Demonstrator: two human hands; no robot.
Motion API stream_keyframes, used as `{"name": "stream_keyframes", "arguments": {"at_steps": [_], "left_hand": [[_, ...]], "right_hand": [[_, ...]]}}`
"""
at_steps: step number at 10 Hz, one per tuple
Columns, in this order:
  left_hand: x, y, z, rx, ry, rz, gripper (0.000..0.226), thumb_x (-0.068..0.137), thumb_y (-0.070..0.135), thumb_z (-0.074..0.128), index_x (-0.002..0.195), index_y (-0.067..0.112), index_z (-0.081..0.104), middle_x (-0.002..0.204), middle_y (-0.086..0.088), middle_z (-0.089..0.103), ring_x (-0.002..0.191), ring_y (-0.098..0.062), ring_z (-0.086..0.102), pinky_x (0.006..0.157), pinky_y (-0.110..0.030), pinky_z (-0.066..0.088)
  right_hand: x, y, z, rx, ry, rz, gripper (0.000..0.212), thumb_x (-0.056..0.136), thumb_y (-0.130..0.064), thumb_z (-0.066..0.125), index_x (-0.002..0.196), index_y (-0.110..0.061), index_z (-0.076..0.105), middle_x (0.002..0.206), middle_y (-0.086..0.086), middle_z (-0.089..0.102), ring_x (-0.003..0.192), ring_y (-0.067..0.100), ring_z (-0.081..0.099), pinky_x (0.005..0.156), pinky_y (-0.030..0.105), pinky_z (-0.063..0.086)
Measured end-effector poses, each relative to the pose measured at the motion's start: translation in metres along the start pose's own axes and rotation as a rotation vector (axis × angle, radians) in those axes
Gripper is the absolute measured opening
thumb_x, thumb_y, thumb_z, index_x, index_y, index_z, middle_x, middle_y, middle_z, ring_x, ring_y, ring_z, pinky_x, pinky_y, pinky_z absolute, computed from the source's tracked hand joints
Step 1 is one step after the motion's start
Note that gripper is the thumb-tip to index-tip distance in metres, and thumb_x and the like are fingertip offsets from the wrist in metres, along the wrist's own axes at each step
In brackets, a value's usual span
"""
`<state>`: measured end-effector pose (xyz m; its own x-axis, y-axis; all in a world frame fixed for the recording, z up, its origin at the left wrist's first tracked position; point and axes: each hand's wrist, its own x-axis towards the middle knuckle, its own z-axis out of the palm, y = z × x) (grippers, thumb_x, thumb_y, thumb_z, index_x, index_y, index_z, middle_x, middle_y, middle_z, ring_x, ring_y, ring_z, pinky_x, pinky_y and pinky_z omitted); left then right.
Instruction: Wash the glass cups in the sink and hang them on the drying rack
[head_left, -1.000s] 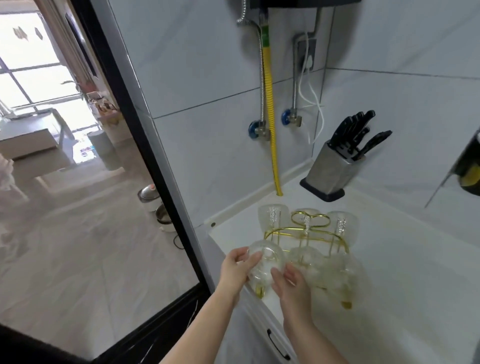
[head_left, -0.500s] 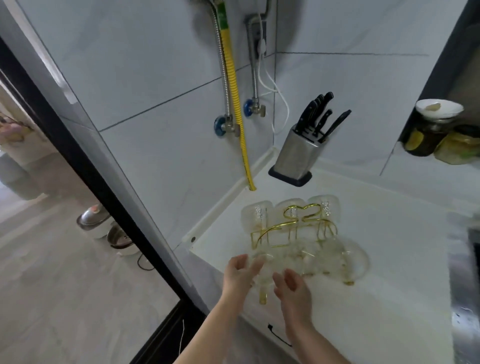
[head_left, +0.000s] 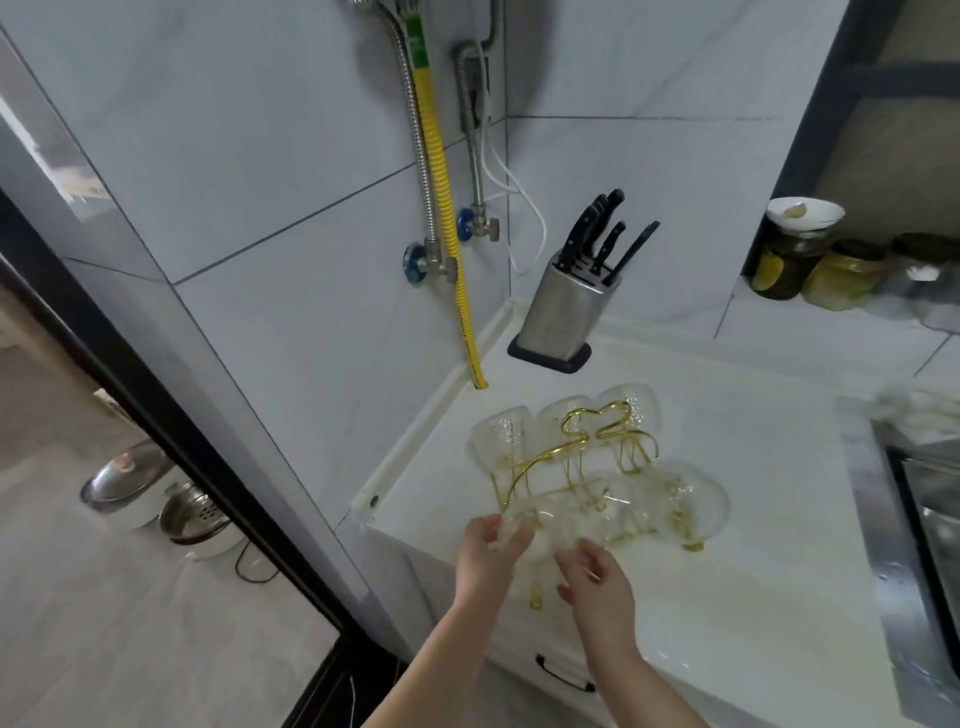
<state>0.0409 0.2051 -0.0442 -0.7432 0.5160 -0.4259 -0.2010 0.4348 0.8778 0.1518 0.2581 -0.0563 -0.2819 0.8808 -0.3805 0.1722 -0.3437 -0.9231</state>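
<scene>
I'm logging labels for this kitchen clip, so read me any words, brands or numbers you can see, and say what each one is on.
No text here can be read.
Green band on the yellow hose: may carry print, too blurred to read.
Jars on the shelf: no legible label.
Knife block, glass cups and gold drying rack: no markings visible.

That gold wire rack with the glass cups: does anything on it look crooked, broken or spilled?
Nothing clearly stands out. The gold wire drying rack stands upright on the white counter, with clear glass cups hung around it. Both hands hold the nearest clear glass cup at its front-left corner. Motion blur hides fine cracks.
</scene>
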Motion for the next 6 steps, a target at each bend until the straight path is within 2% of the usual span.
{"name": "stream_keyframes", "arguments": {"at_steps": [1, 2, 3, 4, 5, 6], "left_hand": [[-0.002, 0.001, -0.002, 0.026, -0.022, -0.016, 0.06, 0.077, 0.047, 0.074, 0.126, 0.023, 0.049, 0.117, 0.004, 0.058, 0.107, -0.018, 0.059, 0.095, -0.044, 0.052], [-0.006, 0.0, -0.006, 0.081, -0.054, -0.019, 0.06, 0.08, 0.047, 0.072, 0.129, 0.024, 0.047, 0.115, 0.0, 0.058, 0.107, -0.019, 0.059, 0.095, -0.043, 0.052], [-0.009, 0.0, -0.01, 0.148, -0.053, -0.004, 0.058, 0.086, 0.042, 0.068, 0.134, 0.02, 0.046, 0.121, -0.002, 0.057, 0.11, -0.02, 0.058, 0.097, -0.04, 0.051], [-0.014, 0.01, -0.017, 0.237, -0.027, 0.048, 0.054, 0.09, 0.042, 0.062, 0.136, 0.021, 0.044, 0.13, -0.001, 0.054, 0.112, -0.018, 0.056, 0.092, -0.03, 0.048], [-0.017, 0.026, -0.028, 0.292, 0.013, 0.133, 0.053, 0.091, 0.043, 0.06, 0.137, 0.024, 0.043, 0.134, -0.001, 0.052, 0.115, -0.018, 0.055, 0.092, -0.03, 0.046], [-0.017, 0.058, -0.036, 0.339, 0.065, 0.223, 0.053, 0.091, 0.042, 0.058, 0.139, 0.023, 0.042, 0.139, -0.004, 0.05, 0.124, -0.019, 0.051, 0.097, -0.03, 0.043]], "right_hand": [[0.0, -0.001, -0.001, -0.096, -0.012, 0.019, 0.04, 0.088, -0.026, 0.067, 0.123, -0.011, 0.055, 0.103, -0.001, 0.061, 0.101, 0.022, 0.062, 0.095, 0.046, 0.051], [-0.001, -0.002, -0.005, -0.233, -0.042, 0.032, 0.04, 0.088, -0.033, 0.065, 0.119, -0.009, 0.057, 0.093, -0.002, 0.065, 0.095, 0.021, 0.064, 0.089, 0.038, 0.05], [-0.004, -0.004, -0.01, -0.431, -0.126, 0.028, 0.044, 0.09, -0.028, 0.061, 0.129, -0.009, 0.05, 0.093, 0.0, 0.063, 0.093, 0.019, 0.063, 0.077, 0.028, 0.041], [-0.011, -0.021, -0.015, -0.746, -0.243, -0.013, 0.032, 0.09, -0.036, 0.056, 0.115, -0.016, 0.057, 0.094, -0.001, 0.063, 0.094, 0.018, 0.063, 0.073, 0.028, 0.043], [-0.02, -0.053, -0.018, -1.072, -0.344, -0.151, 0.026, 0.091, -0.042, 0.048, 0.074, -0.023, 0.053, 0.074, -0.007, 0.054, 0.08, 0.016, 0.059, 0.057, 0.026, 0.037], [-0.022, -0.097, -0.016, -1.152, -0.254, -0.441, 0.024, 0.095, -0.043, 0.044, 0.094, -0.024, 0.059, 0.094, -0.004, 0.063, 0.096, 0.018, 0.062, 0.066, 0.028, 0.042]]}}
